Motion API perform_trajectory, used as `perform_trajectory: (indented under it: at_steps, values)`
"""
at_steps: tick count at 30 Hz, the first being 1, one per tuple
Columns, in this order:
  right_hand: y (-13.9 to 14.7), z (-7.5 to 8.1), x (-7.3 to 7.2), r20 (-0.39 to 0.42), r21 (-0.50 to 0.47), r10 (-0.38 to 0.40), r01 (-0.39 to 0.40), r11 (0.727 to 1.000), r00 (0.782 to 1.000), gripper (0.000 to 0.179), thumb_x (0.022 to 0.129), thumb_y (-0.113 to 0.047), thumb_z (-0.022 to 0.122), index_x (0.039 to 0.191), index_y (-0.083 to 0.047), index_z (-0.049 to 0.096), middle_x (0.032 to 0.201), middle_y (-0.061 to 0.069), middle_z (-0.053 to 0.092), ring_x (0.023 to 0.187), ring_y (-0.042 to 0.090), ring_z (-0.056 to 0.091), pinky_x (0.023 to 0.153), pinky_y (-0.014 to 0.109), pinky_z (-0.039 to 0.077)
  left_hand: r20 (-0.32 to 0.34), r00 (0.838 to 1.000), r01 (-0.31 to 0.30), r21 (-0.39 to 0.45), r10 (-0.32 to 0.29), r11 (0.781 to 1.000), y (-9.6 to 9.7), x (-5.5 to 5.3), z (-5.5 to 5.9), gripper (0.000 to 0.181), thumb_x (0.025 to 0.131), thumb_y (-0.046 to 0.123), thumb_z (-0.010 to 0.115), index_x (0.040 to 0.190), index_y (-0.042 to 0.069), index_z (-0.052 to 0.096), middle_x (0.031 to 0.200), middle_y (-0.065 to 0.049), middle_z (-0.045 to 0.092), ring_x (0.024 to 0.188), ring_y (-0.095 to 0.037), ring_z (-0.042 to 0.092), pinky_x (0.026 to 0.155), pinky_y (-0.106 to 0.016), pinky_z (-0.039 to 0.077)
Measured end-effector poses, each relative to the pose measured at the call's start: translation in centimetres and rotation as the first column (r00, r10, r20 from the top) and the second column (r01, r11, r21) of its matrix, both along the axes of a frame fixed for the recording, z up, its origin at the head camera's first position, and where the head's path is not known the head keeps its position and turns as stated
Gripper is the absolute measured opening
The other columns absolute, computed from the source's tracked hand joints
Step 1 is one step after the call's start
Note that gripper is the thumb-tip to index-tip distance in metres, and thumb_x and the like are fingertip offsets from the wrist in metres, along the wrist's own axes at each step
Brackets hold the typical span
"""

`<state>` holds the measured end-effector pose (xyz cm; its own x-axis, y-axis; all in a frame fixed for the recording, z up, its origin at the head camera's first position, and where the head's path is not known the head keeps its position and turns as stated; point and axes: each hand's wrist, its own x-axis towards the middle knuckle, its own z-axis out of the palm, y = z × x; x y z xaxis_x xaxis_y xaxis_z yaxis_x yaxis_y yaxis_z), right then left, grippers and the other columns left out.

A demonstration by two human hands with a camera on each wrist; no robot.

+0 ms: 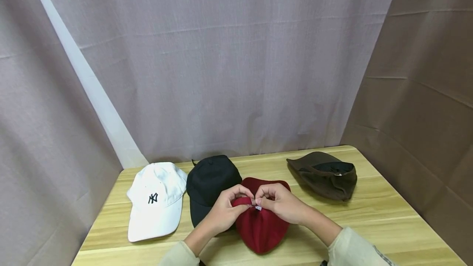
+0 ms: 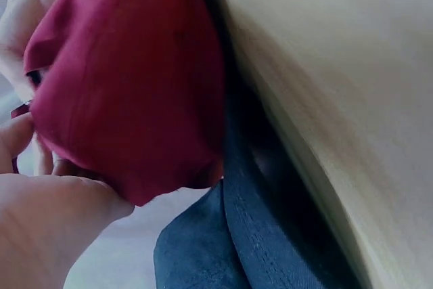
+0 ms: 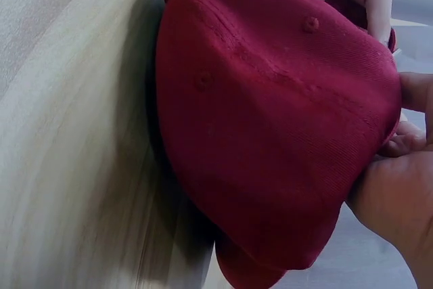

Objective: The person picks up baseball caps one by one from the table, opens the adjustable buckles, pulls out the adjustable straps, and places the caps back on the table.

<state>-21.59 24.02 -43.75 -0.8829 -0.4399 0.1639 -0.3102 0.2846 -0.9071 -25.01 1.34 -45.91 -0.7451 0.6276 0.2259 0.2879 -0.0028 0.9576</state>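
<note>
A dark red baseball cap (image 1: 262,233) lies near the front of the table, the back of its crown folded up between the two hands. My left hand (image 1: 226,209) pinches the cap's red back strap (image 1: 242,201) between thumb and fingers. From the other side my right hand (image 1: 283,203) pinches the cap's back edge by the strap's end, beside a small white tag (image 1: 258,207). The fingertips of both hands nearly meet there. Stitched eyelets show on the crown in the right wrist view; fingers hide the strap's fastening.
A black cap (image 1: 212,175) lies just left of the red one, close against it. Farther left is a white cap (image 1: 153,221) with a dark emblem. A brown cap (image 1: 314,186) lies on its side at the back right of the wooden table (image 1: 388,225). Grey curtains (image 1: 236,73) stand behind.
</note>
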Motion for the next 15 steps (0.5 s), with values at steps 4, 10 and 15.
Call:
perform_trajectory:
  at_steps: [4,10,15]
  values:
    - [0.12,0.02,0.11,0.009,0.001,0.023,-0.023,1.000,1.000,0.015,0.104,-0.009,0.063,0.095,0.001,0.068,0.087,0.016,0.069,0.080,0.001,0.059,0.074,0.019,0.049,0.054,0.998,0.020,0.030,-0.022,0.999,0.04,-0.20,0.05,0.023,0.096,-0.009,0.063,0.119,-0.009,0.064,0.121,-0.036,0.069,0.098,0.000,0.071,0.084,-0.016,0.057]
    - [0.17,0.02,0.30,0.022,-0.008,0.060,-0.060,0.998,0.998,0.015,0.104,-0.007,0.061,0.098,0.005,0.067,0.085,0.017,0.066,0.077,0.000,0.057,0.072,0.019,0.048,0.112,0.992,0.042,0.084,-0.051,0.996,-0.03,-0.29,-0.14,0.026,0.093,-0.013,0.062,0.119,-0.017,0.062,0.115,-0.029,0.073,0.097,0.000,0.073,0.085,-0.017,0.059]
    - [0.34,0.01,0.31,0.018,0.000,0.075,-0.075,0.997,0.997,0.015,0.104,-0.007,0.060,0.099,0.005,0.067,0.085,0.013,0.065,0.077,0.000,0.056,0.072,0.018,0.048,0.133,0.989,0.052,0.118,-0.067,0.992,0.03,-0.43,-0.42,0.025,0.093,-0.013,0.064,0.117,-0.021,0.061,0.109,-0.014,0.077,0.097,-0.001,0.075,0.086,-0.018,0.060]
